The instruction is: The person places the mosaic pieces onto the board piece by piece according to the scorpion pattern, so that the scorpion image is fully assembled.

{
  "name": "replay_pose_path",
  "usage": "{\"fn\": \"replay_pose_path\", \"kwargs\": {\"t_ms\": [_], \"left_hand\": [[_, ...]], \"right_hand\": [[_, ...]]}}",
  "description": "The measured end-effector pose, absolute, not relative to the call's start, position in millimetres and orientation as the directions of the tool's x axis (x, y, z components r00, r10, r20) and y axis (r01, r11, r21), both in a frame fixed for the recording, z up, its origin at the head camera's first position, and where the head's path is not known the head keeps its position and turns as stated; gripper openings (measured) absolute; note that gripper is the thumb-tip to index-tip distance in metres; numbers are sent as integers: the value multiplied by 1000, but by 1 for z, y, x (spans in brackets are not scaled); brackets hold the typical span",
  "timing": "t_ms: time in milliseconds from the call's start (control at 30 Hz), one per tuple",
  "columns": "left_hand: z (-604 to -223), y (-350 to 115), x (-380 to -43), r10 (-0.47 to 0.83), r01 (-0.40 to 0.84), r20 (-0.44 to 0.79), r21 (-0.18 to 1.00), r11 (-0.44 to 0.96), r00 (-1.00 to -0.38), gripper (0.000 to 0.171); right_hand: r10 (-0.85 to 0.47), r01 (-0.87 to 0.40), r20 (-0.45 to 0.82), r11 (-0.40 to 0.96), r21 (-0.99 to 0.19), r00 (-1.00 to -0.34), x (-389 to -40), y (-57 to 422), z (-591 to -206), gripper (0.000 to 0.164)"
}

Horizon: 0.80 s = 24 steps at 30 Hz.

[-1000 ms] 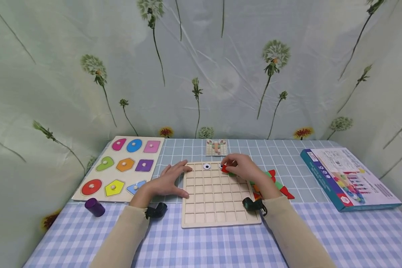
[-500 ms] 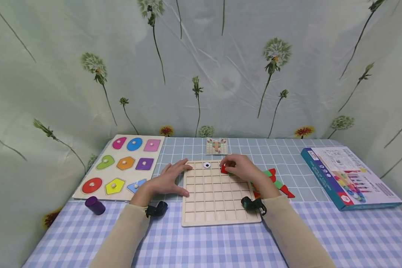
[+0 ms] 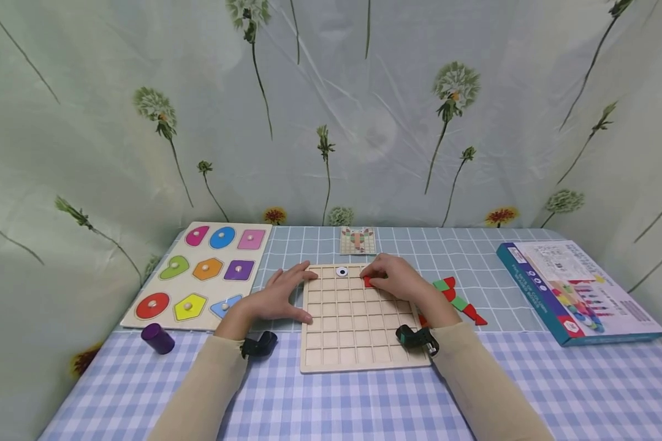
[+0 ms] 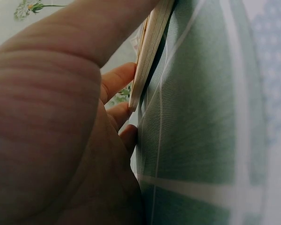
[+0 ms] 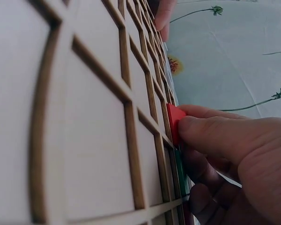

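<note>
A pale wooden grid board (image 3: 364, 340) lies in front of the person in the head view. The left hand (image 3: 278, 300) rests along its left edge, thumb and fingers spread; the left wrist view shows fingertips against the side of the board (image 4: 147, 61). Near the board's far edge, the right hand (image 3: 397, 277) pinches a small red tile (image 5: 174, 123) between thumb and finger, right at the grid. A green tile (image 5: 181, 173) shows just below it, under the curled fingers. One round eye tile (image 3: 342, 272) sits in the far row.
Red and green tiles (image 3: 459, 303) lie right of the board, partly behind the right forearm. A pattern card (image 3: 357, 241) is behind it. A knob puzzle (image 3: 204, 269) and purple cylinder (image 3: 157, 339) are at left, a flat box (image 3: 579, 291) at right.
The right hand has shifted slightly left, and the second eye tile seen a second ago is hidden behind it. The left hand keeps its place.
</note>
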<state>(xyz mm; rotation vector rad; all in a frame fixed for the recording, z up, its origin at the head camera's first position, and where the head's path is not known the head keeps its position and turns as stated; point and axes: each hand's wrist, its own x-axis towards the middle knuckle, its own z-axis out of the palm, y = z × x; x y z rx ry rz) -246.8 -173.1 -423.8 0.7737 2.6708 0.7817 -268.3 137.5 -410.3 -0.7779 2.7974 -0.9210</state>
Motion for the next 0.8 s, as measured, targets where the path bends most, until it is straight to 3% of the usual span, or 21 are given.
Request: {"fn": "replay_pose_path", "kwargs": {"t_ms": [600,800], "left_hand": [[-420,-173,-247,575,434,-101,554,711,-812,94],[-421,-174,-247,586,438,-132,540,719,-800,99]], "right_hand": [[-499,-452,94,671,-588,-862,-270,139,-410,16],[-489,-391,23,668,-633,-872,-268,143,-404,21]]}}
